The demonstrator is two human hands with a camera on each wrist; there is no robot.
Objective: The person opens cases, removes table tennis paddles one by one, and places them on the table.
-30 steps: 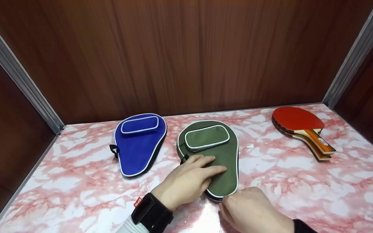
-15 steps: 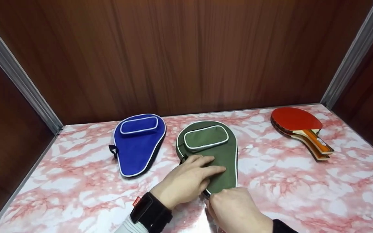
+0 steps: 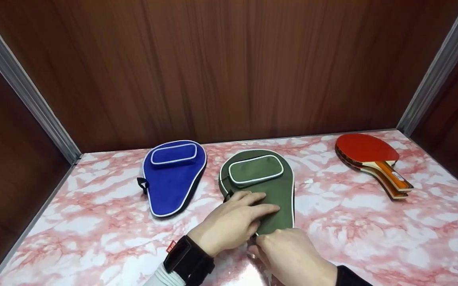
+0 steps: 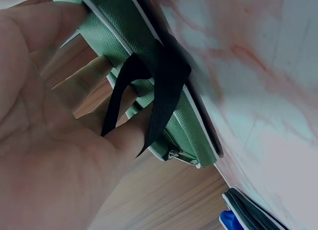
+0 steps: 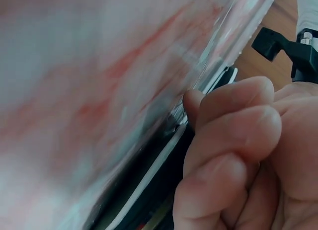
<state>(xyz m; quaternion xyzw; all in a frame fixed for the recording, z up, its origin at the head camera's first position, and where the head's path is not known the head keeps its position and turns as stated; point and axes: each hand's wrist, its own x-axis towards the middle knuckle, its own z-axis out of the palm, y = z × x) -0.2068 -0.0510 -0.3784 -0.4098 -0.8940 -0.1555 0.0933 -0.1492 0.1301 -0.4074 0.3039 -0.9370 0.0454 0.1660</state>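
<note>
2 hands | left hand point(image 3: 229, 224) flat on green case point(image 3: 270, 190) | right hand point(image 3: 292, 256) fingers pinch its hidden zipper end

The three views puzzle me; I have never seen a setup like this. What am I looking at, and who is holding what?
No machine here: a person wears three cameras. The head view looks down at a marbled table inside wooden walls. Each wrist view looks along one hand, very close.

On the table lie a blue case, a green case and stacked red paddles.

The left hand rests flat on the green case, its fingers by a black strap. The right hand has curled fingers at the case's narrow end, seemingly with a pinching grip on its edge; what they pinch is hidden.
</note>
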